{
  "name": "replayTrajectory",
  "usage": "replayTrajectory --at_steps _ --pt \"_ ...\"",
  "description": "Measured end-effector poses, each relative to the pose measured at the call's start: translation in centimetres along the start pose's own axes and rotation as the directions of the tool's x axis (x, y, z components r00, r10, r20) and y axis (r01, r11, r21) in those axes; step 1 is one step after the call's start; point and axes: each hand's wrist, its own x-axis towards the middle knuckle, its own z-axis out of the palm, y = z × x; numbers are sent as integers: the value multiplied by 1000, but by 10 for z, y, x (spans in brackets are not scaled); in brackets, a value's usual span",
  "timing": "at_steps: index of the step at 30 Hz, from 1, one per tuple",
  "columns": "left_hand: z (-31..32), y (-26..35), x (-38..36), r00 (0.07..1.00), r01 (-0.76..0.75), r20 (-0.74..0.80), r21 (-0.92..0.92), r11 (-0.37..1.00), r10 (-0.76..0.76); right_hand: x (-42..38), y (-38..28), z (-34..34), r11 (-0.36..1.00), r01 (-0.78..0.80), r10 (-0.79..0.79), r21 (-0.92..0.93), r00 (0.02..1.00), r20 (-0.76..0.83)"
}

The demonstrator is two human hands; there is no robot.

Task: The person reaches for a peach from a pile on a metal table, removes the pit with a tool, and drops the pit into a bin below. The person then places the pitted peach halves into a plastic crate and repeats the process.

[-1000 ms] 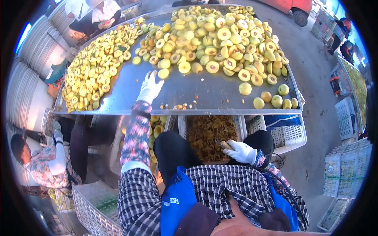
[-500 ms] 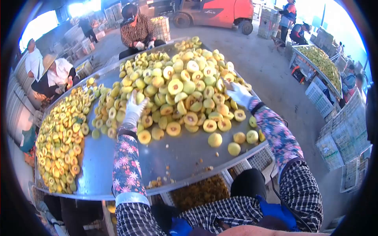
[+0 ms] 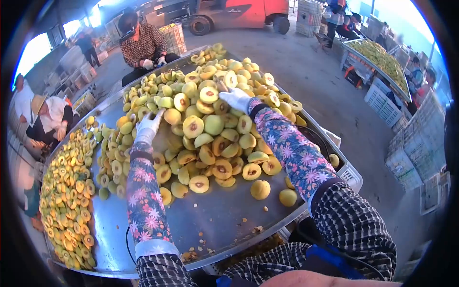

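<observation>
A big heap of halved yellow-green fruit lies on a metal table, many halves with cut faces and brown centres showing. My left hand, in a pale glove, rests at the left side of the heap, fingers apart on the fruit. On the upper right part of the heap is my gloved right hand, its fingers spread against the halves. Neither hand appears to grip a piece. Flowered sleeves cover both forearms.
Smaller halves cover the table's left end. A co-worker sits at the far edge; two people are at the left. Behind are a red forklift, crates and another fruit-covered table.
My right hand has moved left and inward over the heap, closer to my left hand. The view has shifted, and a black-rimmed container with a white basket now shows at the table's right edge.
</observation>
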Motion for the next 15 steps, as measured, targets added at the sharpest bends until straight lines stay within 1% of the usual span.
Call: replayTrajectory --at_steps 2,3,4,5,6,7,8,9,10,11,12,13,14,15 --pt "-5 -2 -12 998 -19 59 2 1000 19 6 11 14 999 -27 27 40 1000 5" --pt "-4 -8 -14 996 -56 73 -39 998 59 0 7 17 994 -62 55 86 995 87" --pt "4 -18 -13 995 -59 81 -33 998 62 -5 1 18 987 -99 77 127 983 167" --pt "19 -37 -11 989 -133 54 -107 985 139 -12 -3 27 1000 -26 25 -1 991 134" --pt "30 -50 -17 977 -206 21 -179 962 213 -23 -8 36 999 -32 24 44 982 186" --pt "33 -53 -30 976 -192 72 -174 966 207 -41 -21 42 995 -77 62 65 975 213" --pt "37 -57 -41 972 -181 122 -168 969 202 -51 -18 55 984 -111 69 136 956 284" --pt "52 -74 -44 954 -256 71 -319 912 293 -57 -9 73 996 -48 28 79 971 237" --pt "71 -111 -26 847 -511 75 -154 846 526 -66 -2 89 996 -57 34 66 952 303" --pt "67 -107 -48 901 -284 181 -441 851 395 -96 -30 77 998 -54 62 -30 923 379" --pt "57 -96 -74 905 -8 315 -656 754 284 -108 -27 86 997 -37 61 -64 899 434" --pt "56 -94 -94 895 -42 343 -572 819 286 -114 -22 97 982 120 -31 -147 866 498" --pt "53 -91 -112 885 -77 372 -478 875 281 -142 -47 80 979 180 -108 -94 854 508" --pt "36 -67 -141 850 -327 367 -197 924 379 -156 -68 59 960 213 -76 -181 823 562"
